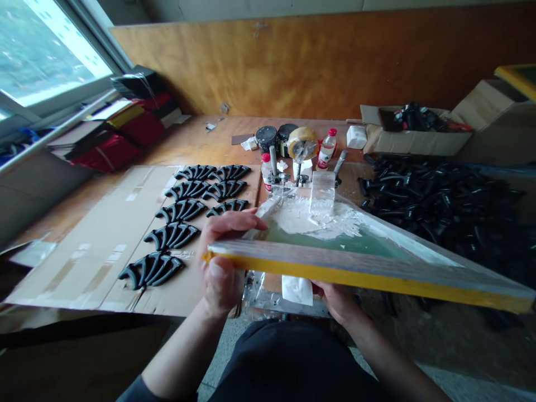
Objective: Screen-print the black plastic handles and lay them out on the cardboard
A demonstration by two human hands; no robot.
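Observation:
My left hand (220, 262) is closed around the near left corner of a screen-printing frame (368, 273), with the thumb below and the fingers over the top. The frame is tilted up, its yellow edge facing me. White paste (293, 215) is smeared over its green mesh, and a pale block-shaped squeegee (322, 192) stands in the paste. My right hand (339, 301) is under the frame, beside a white folded cloth or tissue (297, 290); its fingers are mostly hidden. Clamps (280, 177) are at the frame's far end.
Black curved, ribbed parts (171, 235) lie in rows on cardboard (92, 251) at left. A heap of black parts (439, 190) covers the right. Behind stand dark jars (267, 139), a tape roll (302, 142), a red-capped bottle (326, 149) and an open carton (414, 140).

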